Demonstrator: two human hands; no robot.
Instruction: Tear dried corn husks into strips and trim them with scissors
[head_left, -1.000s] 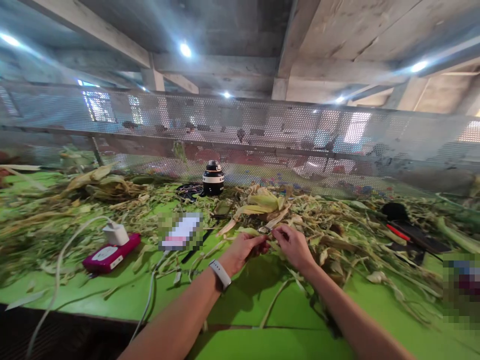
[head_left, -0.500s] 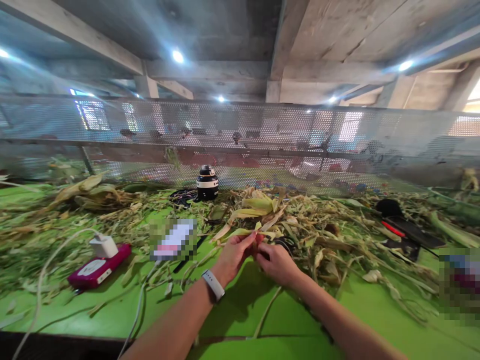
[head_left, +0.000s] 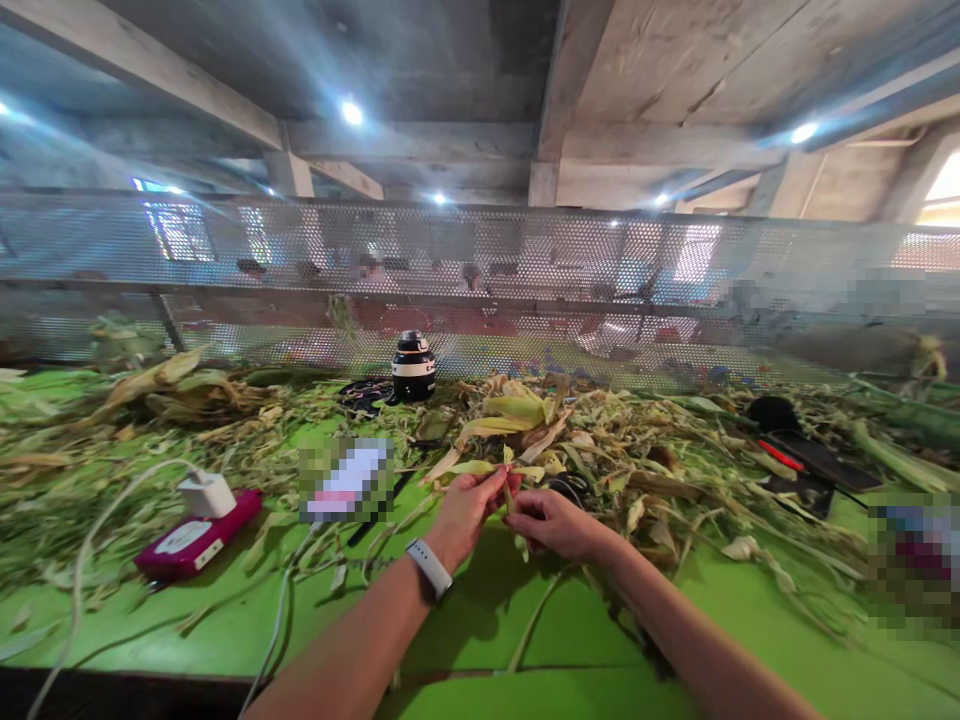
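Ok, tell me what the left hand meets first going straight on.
Beyond the husk strip at its fingertips, the left hand would probably first meet the husk pile, though depth is unclear.

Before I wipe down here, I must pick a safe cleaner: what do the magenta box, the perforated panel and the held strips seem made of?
Magenta box: probably hard plastic, smooth, evenly coloured. 
Perforated panel: likely metal, grey, with regular holes. 
Held strips: apparently plant leaf, perhaps corn husk; matte, thin, pale green.

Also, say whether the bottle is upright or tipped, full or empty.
Upright: the bottle has its cap on top and its white band level. Full or empty: cannot tell, its inside is hidden.
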